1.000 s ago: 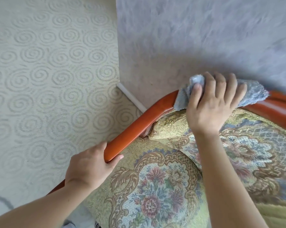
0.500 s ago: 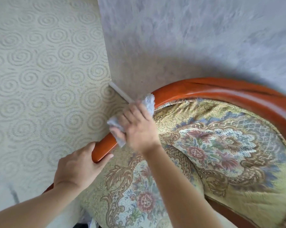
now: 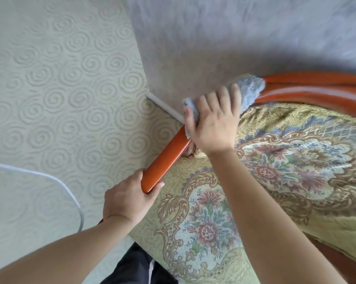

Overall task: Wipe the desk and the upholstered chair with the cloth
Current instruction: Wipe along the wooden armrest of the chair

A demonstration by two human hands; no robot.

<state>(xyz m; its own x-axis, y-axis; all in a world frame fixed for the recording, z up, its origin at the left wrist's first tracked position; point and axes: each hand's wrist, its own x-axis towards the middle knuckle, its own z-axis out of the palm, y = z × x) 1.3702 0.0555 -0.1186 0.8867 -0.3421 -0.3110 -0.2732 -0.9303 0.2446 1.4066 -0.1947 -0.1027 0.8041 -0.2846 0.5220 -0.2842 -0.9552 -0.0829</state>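
The upholstered chair [image 3: 275, 181] sits in the wall corner, its orange wooden rail [image 3: 166, 158] curving round the back. The right hand [image 3: 212, 121] presses the grey cloth [image 3: 248, 91] onto the rail; the left hand [image 3: 128, 199] grips the rail's end.

Swirl-embossed cream wallpaper [image 3: 50, 89] fills the 9 to 11 o'clock side. Grey-lilac mottled wallpaper [image 3: 244, 37] covers 12 to 2 o'clock; the two meet at a corner edge running diagonally from top centre down toward middle. White baseboard strip [image 3: 164, 107] sits at that corner's lower end, slanted. Thin white cable [image 3: 56, 181] loops across the cream wall at 8 o'clock. Dark trousers [image 3: 136, 265] at 6 o'clock, with a white stripe.
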